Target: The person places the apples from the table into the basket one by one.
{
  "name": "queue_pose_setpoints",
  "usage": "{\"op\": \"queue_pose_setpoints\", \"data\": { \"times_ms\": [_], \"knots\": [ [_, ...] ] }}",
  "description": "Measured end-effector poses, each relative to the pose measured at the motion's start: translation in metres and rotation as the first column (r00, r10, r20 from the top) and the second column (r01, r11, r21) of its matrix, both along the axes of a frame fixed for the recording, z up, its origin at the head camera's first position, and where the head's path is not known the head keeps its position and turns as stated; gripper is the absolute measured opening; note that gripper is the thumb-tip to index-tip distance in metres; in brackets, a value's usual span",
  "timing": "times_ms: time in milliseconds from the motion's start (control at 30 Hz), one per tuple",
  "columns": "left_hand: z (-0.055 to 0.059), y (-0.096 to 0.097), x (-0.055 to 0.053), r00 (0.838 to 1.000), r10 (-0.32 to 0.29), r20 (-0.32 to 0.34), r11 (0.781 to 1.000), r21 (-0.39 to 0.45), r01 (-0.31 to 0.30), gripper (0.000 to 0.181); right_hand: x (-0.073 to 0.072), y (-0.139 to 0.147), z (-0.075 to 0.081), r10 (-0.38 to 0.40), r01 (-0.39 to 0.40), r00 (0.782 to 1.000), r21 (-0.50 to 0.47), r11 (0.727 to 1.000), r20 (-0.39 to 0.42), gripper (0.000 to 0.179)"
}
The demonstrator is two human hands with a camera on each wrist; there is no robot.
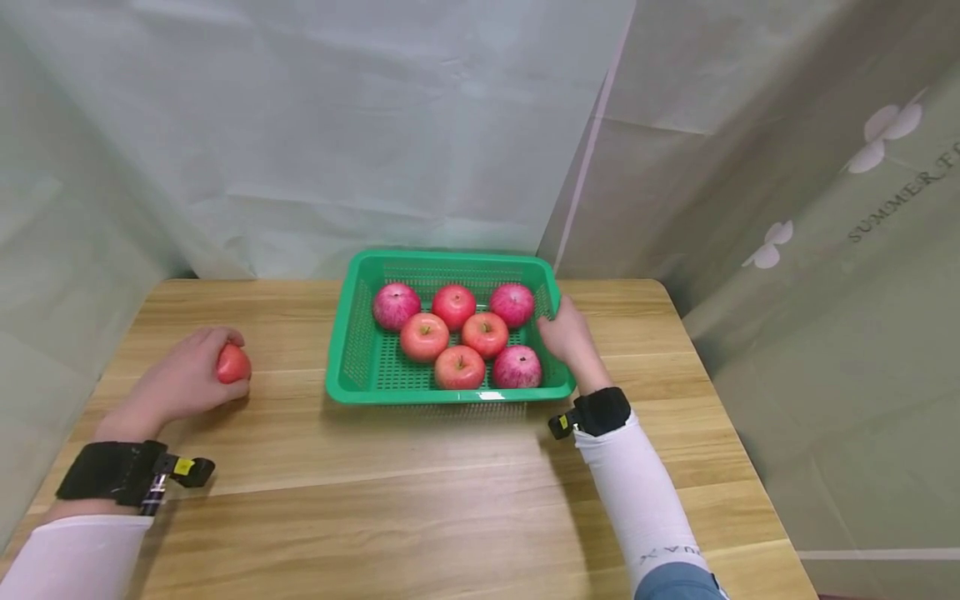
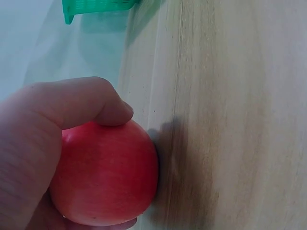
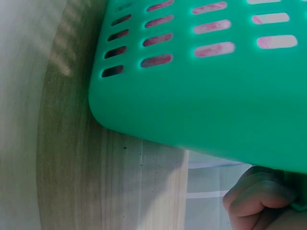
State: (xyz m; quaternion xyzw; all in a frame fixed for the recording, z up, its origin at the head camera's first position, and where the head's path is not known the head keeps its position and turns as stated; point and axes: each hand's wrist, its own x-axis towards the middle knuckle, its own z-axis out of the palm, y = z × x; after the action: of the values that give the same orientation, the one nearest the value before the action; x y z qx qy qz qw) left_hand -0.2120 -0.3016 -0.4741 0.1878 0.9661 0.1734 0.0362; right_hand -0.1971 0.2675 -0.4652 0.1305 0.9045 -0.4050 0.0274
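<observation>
At the left of the table, my left hand (image 1: 182,377) grips a red apple (image 1: 233,364), with thumb and fingers curled round its sides. In the left wrist view the apple (image 2: 108,175) sits low against the wood. My right hand (image 1: 567,335) holds the right rim of a green plastic basket (image 1: 340,333), its fingers bent over the edge. Several apples lie inside, some light red like the front one (image 1: 460,368), others darker and purplish like the back left one (image 1: 396,306). The right wrist view shows the basket's slotted wall (image 3: 192,103) and curled fingers (image 3: 259,194) at its rim.
The wooden table (image 1: 420,508) carries the basket near its back edge. Pale sheeting (image 1: 360,133) hangs close behind the table, and more sheeting with printed flowers and lettering (image 1: 903,204) stands along the right side. Each wrist wears a black strap with a small camera.
</observation>
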Motion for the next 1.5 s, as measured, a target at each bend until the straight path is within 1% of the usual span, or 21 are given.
{"op": "queue_pose_setpoints", "data": {
  "times_ms": [233,467,633,767,1000,1167,1300,1500],
  "knots": [
    [0.0,-0.001,0.001,1.0,0.018,0.014,1.0,0.008,-0.018,0.072,0.0,-0.001,0.001,0.002,-0.002,1.0,0.005,1.0,0.008,0.059],
    [-0.001,0.001,0.002,0.999,0.04,0.025,0.997,0.062,-0.041,0.072,0.0,-0.001,0.003,0.0,-0.001,1.0,0.021,1.0,0.023,0.063],
    [-0.001,0.001,0.001,0.999,0.038,0.008,0.996,0.076,-0.039,0.071,0.0,0.0,0.004,0.005,-0.006,1.0,0.023,1.0,0.028,0.065],
    [0.002,0.005,0.0,0.999,0.034,-0.026,0.994,0.1,-0.032,0.069,0.0,0.0,0.004,0.009,-0.01,0.999,0.022,1.0,0.032,0.065],
    [0.02,0.023,0.002,0.993,0.019,-0.113,0.987,0.162,-0.001,0.069,0.0,0.0,0.004,0.007,-0.008,1.0,0.026,1.0,0.02,0.066],
    [0.037,0.039,0.004,0.99,-0.007,-0.14,0.986,0.164,0.03,0.068,0.001,0.0,0.004,0.001,-0.002,1.0,0.018,1.0,0.026,0.066],
    [0.053,0.055,0.004,0.984,-0.049,-0.172,0.984,0.161,0.077,0.065,0.0,0.0,0.004,0.001,-0.002,1.0,0.019,1.0,0.03,0.066],
    [0.077,0.092,0.008,0.959,-0.15,-0.24,0.974,0.131,0.185,0.058,-0.001,0.0,0.002,0.007,-0.007,1.0,0.022,1.0,0.026,0.065]
  ]
}}
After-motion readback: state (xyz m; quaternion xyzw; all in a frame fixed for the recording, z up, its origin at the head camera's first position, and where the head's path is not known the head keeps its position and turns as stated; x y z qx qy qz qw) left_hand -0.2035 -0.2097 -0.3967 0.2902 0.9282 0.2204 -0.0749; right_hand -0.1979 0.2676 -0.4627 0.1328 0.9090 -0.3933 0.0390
